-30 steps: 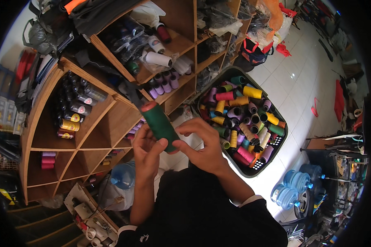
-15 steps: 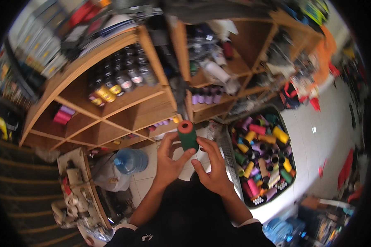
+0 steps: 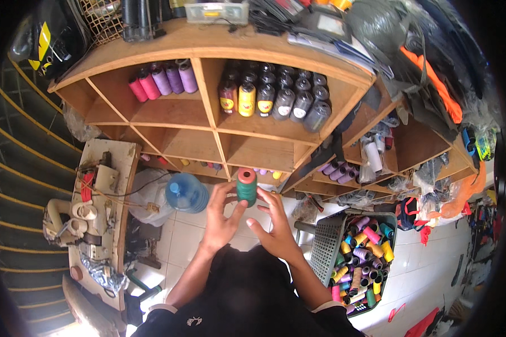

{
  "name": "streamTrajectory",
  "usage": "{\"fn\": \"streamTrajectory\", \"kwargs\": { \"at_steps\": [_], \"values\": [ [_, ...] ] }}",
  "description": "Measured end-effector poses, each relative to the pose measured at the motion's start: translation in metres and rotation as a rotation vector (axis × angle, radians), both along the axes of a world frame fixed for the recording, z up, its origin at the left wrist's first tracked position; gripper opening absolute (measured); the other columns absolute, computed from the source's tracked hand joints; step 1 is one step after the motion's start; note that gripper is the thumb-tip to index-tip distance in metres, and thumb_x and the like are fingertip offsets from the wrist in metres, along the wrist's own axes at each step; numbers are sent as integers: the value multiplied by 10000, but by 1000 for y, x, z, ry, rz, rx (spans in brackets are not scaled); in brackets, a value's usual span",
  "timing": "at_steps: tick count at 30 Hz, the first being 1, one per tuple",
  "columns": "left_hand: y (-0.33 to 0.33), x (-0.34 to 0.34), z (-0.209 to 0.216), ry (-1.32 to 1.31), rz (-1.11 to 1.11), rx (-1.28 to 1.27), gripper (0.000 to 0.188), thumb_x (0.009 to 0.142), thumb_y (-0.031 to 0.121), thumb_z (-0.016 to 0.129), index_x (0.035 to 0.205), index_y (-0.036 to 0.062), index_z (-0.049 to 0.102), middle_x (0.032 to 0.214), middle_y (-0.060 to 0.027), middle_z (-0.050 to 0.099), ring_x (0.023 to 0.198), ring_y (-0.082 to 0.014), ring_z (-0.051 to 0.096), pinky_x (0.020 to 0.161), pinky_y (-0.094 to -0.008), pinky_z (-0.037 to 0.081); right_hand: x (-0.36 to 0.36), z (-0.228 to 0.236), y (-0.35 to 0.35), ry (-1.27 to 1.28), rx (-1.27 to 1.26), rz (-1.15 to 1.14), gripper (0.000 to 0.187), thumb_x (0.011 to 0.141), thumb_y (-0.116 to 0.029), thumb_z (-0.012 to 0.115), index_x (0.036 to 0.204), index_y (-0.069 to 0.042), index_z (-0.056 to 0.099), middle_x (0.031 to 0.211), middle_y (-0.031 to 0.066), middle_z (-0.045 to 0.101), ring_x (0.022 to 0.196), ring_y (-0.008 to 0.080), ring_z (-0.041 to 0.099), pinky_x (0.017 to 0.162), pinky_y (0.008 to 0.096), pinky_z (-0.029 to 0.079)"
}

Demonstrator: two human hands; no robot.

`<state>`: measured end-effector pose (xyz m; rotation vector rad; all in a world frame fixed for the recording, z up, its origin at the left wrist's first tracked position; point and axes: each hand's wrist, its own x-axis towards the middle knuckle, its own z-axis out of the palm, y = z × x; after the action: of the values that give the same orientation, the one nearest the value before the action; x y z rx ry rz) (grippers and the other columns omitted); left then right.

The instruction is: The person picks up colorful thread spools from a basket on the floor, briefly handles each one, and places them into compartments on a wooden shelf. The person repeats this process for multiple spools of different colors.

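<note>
The green thread spool [image 3: 246, 187] with its orange core end is held upright in front of the wooden shelf unit [image 3: 219, 132], the left hand [image 3: 222, 220] in a narrow grip pinching its lower side. The right hand [image 3: 274, 227] hovers splayed beside it, holding nothing. With so light a pinch, the spool could slip and fall to the tiled floor [image 3: 180, 236], well short of the basket of spools [image 3: 327, 247].

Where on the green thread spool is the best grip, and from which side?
Around the round green body of the green thread spool, fingers closing from left and right. It stands upright, orange end up, so its curved sides are free; the left hand already holds it this way.
</note>
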<state>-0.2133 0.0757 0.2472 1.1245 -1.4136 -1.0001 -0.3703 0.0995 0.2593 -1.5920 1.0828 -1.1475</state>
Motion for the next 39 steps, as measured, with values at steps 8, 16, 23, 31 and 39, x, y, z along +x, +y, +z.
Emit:
{"fn": "streamTrajectory", "kwargs": {
  "at_steps": [8,16,23,31,39],
  "values": [
    [-80,102,2,82,114,-43,361,835,-50,660,1174,-22,542,1095,-142,603,984,-227,646,852,-343,539,116,-7,-78,-12,18,6,735,867,-157,678,1474,-38,281,1423,160,370,1291,281,398,1037,401,353],
    [-180,164,-35,96,115,-106,330,848,-29,655,1157,-17,540,1088,-148,611,1026,-234,626,874,-373,532,203,-39,-169,-28,-74,-142,874,830,-296,736,1471,27,238,1400,232,362,1319,343,369,1066,447,326],
    [-250,157,-41,120,69,-148,300,842,-36,650,1121,-31,540,1053,-163,610,964,-228,635,837,-350,530,223,-52,-231,109,-123,-380,992,798,-446,739,1474,51,210,1304,290,347,1225,424,412,1029,479,350],
    [-316,146,-56,74,51,-223,301,828,-47,630,1113,-29,532,929,-145,646,808,-188,624,690,-330,502,233,-63,-297,-81,-125,-528,985,786,-456,750,1420,111,253,1349,313,378,1284,416,386,1087,457,296],
    [-345,139,-76,-21,143,-306,307,783,-18,672,1069,-2,563,889,-162,647,793,-258,642,711,-367,507,249,-57,-308,-11,-56,-637,1014,801,-483,724,1445,102,203,1363,329,325,1312,453,325,1099,473,285]
  ]
}}
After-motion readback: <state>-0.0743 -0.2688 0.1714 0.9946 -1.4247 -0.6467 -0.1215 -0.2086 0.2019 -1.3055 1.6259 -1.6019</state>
